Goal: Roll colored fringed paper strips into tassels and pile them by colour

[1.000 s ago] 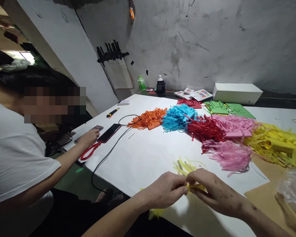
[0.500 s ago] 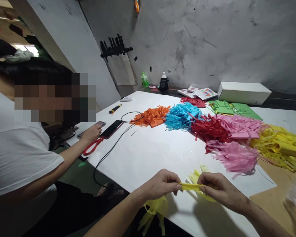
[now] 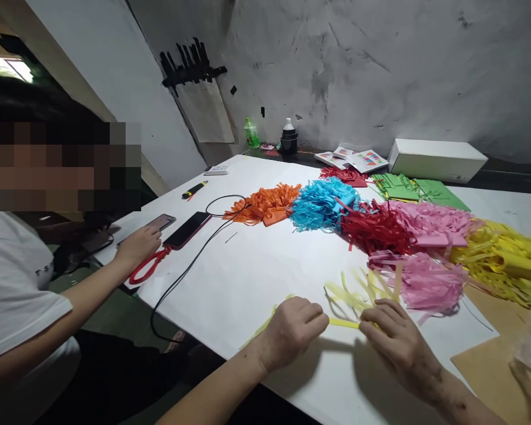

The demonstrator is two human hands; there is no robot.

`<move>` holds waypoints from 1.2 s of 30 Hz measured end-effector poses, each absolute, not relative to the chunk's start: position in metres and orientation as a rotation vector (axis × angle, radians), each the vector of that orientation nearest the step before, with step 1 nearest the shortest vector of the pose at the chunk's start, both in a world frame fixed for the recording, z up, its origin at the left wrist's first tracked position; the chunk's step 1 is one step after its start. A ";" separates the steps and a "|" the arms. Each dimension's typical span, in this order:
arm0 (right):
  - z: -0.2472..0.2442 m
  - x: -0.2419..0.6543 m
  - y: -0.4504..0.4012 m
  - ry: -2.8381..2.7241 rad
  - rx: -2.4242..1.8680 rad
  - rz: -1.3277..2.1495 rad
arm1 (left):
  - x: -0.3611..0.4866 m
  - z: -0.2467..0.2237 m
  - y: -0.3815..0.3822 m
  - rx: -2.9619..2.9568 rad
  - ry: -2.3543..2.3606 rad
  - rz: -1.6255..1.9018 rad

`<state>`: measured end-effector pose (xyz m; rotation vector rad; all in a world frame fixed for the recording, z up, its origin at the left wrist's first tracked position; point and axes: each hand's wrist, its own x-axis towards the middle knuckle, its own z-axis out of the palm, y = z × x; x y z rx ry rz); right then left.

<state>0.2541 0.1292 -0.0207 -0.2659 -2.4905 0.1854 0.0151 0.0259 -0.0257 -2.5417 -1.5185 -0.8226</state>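
One yellow strip (image 3: 344, 323) between both hands (image 3: 294, 332)

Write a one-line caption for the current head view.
Left hand and right hand hold a fringed yellow strip taut above a white table.

Nothing is legible; the white box (image 3: 434, 162) bears only tiny marks.

Apparent gap between cable (image 3: 189, 267) and yellow strips (image 3: 345, 323)
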 end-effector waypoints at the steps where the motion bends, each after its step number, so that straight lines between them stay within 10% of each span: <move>1: -0.031 0.253 0.128 -2.499 -0.243 0.163 | 0.015 -0.032 0.023 -2.536 -1.483 -0.757; 36: -0.050 0.252 0.099 -2.666 -0.772 0.484 | 0.047 -0.043 -0.009 -2.259 -2.223 -0.947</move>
